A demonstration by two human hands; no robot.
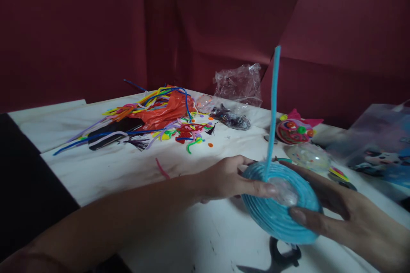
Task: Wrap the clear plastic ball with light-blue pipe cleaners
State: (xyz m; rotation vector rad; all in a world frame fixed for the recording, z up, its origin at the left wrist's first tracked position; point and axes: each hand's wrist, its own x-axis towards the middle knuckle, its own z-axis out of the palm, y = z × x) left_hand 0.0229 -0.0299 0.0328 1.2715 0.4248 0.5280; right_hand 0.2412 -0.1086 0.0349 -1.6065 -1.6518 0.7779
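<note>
Both my hands hold a round ball wrapped in light blue pipe cleaner (275,211) just above the white table (105,166). My left hand (230,179) grips its left side with the thumb laid over the top. My right hand (336,209) cups its right side, thumb pressed on the front. A clear patch of the ball shows between the thumbs. The loose end of the blue pipe cleaner (273,106) sticks straight up from the ball.
A heap of coloured pipe cleaners (153,115) with an orange bag lies at the back left. A clear plastic bag (238,83), a pink and red decorated ball (293,130), a clear ball (307,155) and dark scissors (283,258) are nearby. A picture sheet (381,145) lies right.
</note>
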